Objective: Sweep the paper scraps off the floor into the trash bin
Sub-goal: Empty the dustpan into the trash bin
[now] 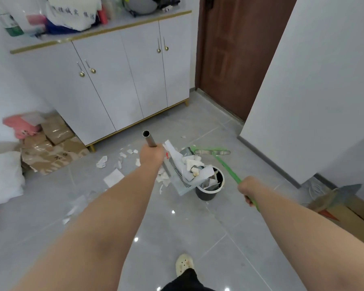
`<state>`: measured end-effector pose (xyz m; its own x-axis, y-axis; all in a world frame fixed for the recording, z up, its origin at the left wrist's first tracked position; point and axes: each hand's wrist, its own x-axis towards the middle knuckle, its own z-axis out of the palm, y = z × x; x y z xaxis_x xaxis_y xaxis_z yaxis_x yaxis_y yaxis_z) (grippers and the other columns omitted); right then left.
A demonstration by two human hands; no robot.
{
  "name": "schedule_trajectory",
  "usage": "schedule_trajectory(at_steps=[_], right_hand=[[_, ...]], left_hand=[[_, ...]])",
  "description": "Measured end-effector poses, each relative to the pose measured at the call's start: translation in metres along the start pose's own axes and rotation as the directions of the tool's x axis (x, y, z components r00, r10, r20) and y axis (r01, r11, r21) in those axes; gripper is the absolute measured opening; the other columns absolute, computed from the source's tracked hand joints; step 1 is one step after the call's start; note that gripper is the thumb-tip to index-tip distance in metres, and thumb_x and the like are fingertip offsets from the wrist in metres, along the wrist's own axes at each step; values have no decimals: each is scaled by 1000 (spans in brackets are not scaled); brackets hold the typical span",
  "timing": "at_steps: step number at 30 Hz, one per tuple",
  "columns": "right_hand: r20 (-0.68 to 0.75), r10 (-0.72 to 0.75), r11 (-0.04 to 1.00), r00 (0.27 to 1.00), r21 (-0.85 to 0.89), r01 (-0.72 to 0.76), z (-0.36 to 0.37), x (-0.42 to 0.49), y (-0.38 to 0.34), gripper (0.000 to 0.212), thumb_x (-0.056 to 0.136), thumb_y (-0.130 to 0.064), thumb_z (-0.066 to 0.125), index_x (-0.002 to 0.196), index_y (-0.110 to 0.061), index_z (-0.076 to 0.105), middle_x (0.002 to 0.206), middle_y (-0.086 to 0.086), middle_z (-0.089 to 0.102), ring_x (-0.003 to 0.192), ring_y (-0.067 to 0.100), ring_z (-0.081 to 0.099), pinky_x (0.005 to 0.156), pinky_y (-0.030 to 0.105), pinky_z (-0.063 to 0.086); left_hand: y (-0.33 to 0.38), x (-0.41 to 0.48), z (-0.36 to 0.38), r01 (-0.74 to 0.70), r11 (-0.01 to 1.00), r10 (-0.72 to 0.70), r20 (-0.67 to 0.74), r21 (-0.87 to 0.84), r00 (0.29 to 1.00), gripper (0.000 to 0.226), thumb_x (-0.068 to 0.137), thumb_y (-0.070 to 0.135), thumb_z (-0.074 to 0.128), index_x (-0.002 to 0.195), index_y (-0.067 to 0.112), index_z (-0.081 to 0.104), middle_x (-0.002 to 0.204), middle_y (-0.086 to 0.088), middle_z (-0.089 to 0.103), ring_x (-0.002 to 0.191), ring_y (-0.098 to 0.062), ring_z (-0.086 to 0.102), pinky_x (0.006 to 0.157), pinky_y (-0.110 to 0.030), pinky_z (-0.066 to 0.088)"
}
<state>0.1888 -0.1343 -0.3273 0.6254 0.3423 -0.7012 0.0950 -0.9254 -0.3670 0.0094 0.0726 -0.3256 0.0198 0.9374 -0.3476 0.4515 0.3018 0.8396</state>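
My left hand [151, 153] is clenched round the metal handle [149, 139] of the dustpan [180, 175]. The pan is tilted, its loaded lip over the trash bin [206, 193] just ahead. My right hand [248, 189] grasps the green broom [227, 166], whose head lies beyond the bin. Loose paper scraps [102, 161] lie on the floor left of the bin, nearer my left hand.

Home entryway: door [235, 55], shoe cabinet [118, 80].

Single head-worn wide-angle view, looking forward and steeply down from standing height onto the grey tiled floor [177, 227] close below; faces the white cabinet [118, 80] and brown door [235, 59], with straight lines bowed toward the edges.
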Motion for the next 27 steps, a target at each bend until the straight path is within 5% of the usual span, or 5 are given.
schedule_trajectory(at_steps=[4, 10, 18, 24, 27], right_hand=[[61, 94, 990, 994, 104, -100, -25, 30, -11, 9, 98, -5, 34, 99, 2, 40, 65, 13, 39, 41, 18, 40, 40, 21, 33], [229, 299, 842, 926, 393, -369, -52, 78, 5, 27, 98, -18, 38, 74, -7, 38, 67, 8, 36, 49, 16, 31, 30, 12, 35], [354, 288, 738, 890, 510, -442, -75, 145, 56, 18, 95, -10, 43, 77, -11, 42, 65, 6, 38, 37, 17, 40, 30, 18, 40], [451, 210, 779, 868, 459, -427, -90, 175, 76, 24, 97, -12, 39, 74, -8, 40, 61, 5, 33, 15, 12, 32, 27, 13, 34], [475, 170, 785, 863, 464, -410, -96, 179, 79, 23, 96, -10, 34, 74, -8, 39, 56, 6, 35, 16, 12, 33, 28, 13, 34]], left_hand=[[17, 14, 32, -129, 985, 122, 66, 113, 990, 20, 89, 16, 45, 73, 8, 54, 73, -8, 53, 68, -23, 49, 56, -26, 35], [17, 8, 82, -335, 905, 291, 195, 263, 937, 31, 91, 21, 45, 78, -2, 59, 66, -10, 54, 61, -20, 49, 56, -29, 40], [-1, -35, 146, -595, 749, 481, 379, 290, 791, 32, 84, 5, 50, 58, 21, 40, 46, 8, 37, 52, -10, 36, 55, -28, 35], [-11, -80, 183, -713, 512, 271, 698, 478, 663, 18, 84, 15, 43, 78, 12, 59, 73, -1, 50, 81, -23, 61, 78, -32, 50], [-21, -94, 194, -680, 455, 95, 728, 575, 679, 27, 97, 19, 45, 114, 6, 60, 134, -14, 48, 112, -27, 58, 94, -35, 46]])
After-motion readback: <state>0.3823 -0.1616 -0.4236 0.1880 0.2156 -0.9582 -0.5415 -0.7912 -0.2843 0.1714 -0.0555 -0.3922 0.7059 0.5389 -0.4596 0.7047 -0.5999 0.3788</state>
